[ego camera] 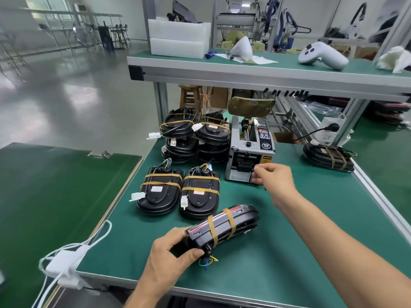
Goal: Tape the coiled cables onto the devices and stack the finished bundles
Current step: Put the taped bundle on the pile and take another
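My left hand (165, 257) grips one end of a black device (224, 227) tilted on its edge above the green mat, with a coiled cable and two tan tape bands round it. My right hand (272, 177) reaches to the mouth of the tape dispenser (250, 150), thumb and fingers pinching at its outlet. Two taped bundles (160, 193) (201, 195) lie flat side by side in front of it. Behind them stand two stacks of finished bundles (179, 136) (212, 138).
Another taped bundle (328, 156) lies at the right near a power strip (329, 130). A raised shelf (222, 67) overhangs the back, holding white foam boxes (179, 38) and a white controller (322, 55). White cables (66, 261) hang off the table's left corner.
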Available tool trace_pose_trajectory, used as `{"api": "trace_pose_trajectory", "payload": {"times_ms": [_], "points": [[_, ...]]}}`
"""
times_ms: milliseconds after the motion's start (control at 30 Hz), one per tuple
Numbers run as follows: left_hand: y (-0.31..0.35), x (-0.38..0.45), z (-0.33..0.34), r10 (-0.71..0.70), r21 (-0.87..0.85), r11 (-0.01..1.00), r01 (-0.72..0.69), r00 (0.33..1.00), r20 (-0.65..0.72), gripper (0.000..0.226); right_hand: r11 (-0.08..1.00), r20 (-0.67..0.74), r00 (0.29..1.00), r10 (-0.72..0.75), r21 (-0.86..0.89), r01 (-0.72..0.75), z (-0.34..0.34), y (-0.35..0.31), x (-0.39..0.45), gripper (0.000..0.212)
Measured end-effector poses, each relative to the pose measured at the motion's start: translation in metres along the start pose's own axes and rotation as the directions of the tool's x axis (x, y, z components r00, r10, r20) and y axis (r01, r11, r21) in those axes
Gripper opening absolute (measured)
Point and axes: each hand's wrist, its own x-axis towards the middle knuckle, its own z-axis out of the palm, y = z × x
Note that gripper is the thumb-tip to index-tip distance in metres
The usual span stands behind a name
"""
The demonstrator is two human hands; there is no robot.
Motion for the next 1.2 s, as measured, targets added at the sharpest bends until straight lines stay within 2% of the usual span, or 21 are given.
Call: {"api": "trace_pose_trajectory", "payload": {"times_ms": [167,367,533,800,1100,1200], "points": [[-0.002,0.001,0.001,0.074,-0.021,0.997,-0.073,0.997,0.029,0.049,0.996,-0.094,0.993,0.074,0.048,-0.07,0.031,0.005,0.017,0.014],[-0.005,0.002,-0.001,0.118,-0.014,0.993,-0.118,0.992,0.049,0.049,0.994,-0.19,0.976,0.105,0.05,-0.097,0.043,0.002,0.023,0.023],[-0.003,0.003,0.0,0.148,-0.007,0.989,-0.148,0.988,0.045,0.049,0.964,-0.258,0.938,0.229,0.191,-0.183,0.05,-0.005,0.025,0.016],[-0.003,0.002,-0.001,0.17,-0.023,0.985,-0.169,0.984,0.056,0.049,0.896,-0.271,0.894,0.358,0.368,-0.248,0.06,-0.01,0.031,0.012],[-0.006,0.003,-0.001,0.177,-0.031,0.984,-0.176,0.983,0.051,0.048,0.851,-0.295,0.852,0.433,0.447,-0.277,0.067,-0.011,0.037,0.009],[-0.008,0.003,-0.001,0.185,-0.018,0.983,-0.184,0.981,0.054,0.048,0.862,-0.263,0.864,0.429,0.404,-0.305,0.064,-0.016,0.032,0.009]]}}
